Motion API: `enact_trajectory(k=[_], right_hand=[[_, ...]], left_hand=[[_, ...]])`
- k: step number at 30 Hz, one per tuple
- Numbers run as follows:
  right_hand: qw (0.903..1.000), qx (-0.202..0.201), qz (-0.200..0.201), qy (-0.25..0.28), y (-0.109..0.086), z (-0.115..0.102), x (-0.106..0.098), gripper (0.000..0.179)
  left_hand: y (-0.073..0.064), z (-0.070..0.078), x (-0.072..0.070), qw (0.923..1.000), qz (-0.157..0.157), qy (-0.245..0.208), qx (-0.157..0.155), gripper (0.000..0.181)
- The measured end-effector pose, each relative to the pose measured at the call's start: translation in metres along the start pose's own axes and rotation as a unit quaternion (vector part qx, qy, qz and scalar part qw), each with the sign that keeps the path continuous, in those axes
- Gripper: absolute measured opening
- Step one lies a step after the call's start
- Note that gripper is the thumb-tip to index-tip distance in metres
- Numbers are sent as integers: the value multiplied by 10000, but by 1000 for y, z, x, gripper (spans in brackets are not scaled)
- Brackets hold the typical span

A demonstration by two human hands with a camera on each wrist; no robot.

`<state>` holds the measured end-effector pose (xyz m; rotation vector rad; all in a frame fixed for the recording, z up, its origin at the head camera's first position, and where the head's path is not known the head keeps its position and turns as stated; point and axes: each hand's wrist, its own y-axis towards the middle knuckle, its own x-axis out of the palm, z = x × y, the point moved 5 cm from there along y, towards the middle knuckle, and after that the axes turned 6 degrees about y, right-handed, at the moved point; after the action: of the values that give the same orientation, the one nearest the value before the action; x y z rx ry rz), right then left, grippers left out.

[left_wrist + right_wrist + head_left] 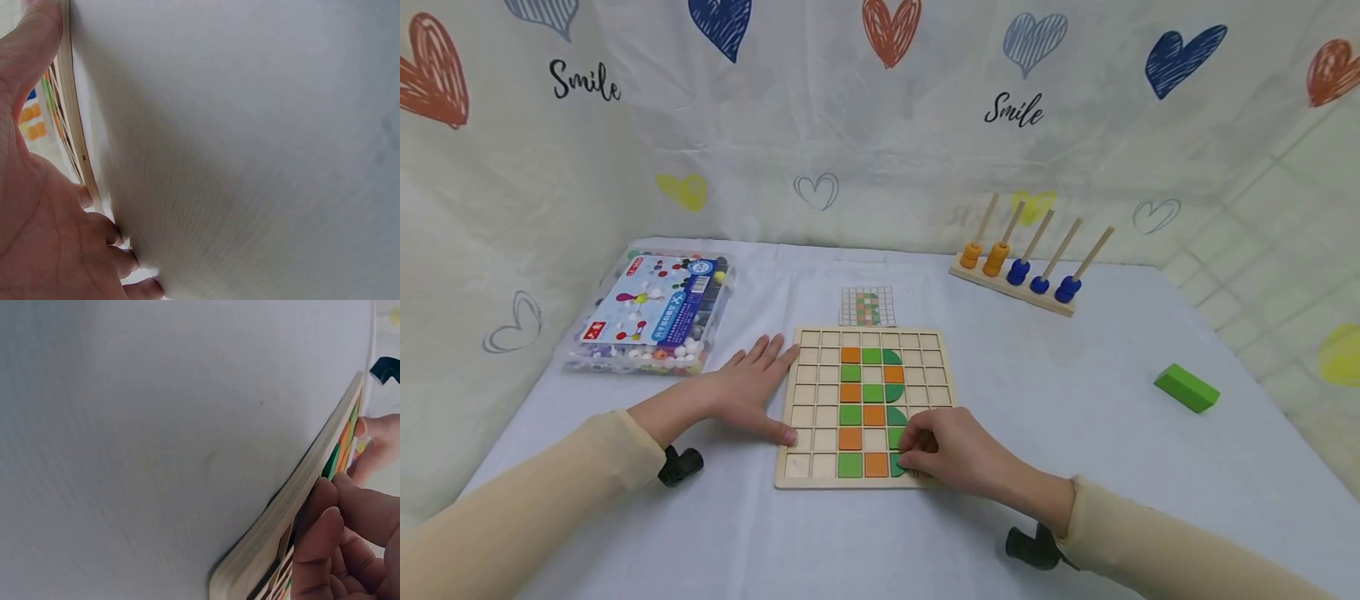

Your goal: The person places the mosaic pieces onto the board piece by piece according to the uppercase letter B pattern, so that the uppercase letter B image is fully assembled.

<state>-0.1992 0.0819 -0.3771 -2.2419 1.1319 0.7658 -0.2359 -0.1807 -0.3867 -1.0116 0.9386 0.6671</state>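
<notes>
A wooden grid board [811,483] lies on the table with orange, light green and dark green tiles in its middle columns. My left hand [745,390] rests spread at the board's left side, thumb on its edge; the left wrist view shows the palm [50,231] beside the wooden rim [75,119]. At the lower right of the pattern, my right hand [958,450] pinches a dark green round-edged tile [897,467] at its bottom-row square. From the right wrist, that dark green tile [331,461] shows just past the thumb and forefinger. The fingers partly cover it and nearby squares.
Behind the board lies a small printed pattern card [868,307]. A clear plastic box [655,308] of coloured balls stands at the left. At the back right is a peg stand [1015,287] with orange and blue beads; a green block [1187,387] lies far right.
</notes>
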Motion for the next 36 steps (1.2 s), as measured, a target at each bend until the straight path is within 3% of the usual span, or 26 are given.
enact_trajectory(k=[7,27,36], right_hand=[[9999,-3,-13,-145,-3,1,-4,21],[9998,-129,18,-144,-3,-1,-3,21],[9999,-79,75,-7,-8,10,-17,13]], left_hand=[[1,-1,0,10000,4,10,-3,130],[2,-3,2,10000,-28,16,-17,131],[5,-4,3,10000,-53,40,-1,132]])
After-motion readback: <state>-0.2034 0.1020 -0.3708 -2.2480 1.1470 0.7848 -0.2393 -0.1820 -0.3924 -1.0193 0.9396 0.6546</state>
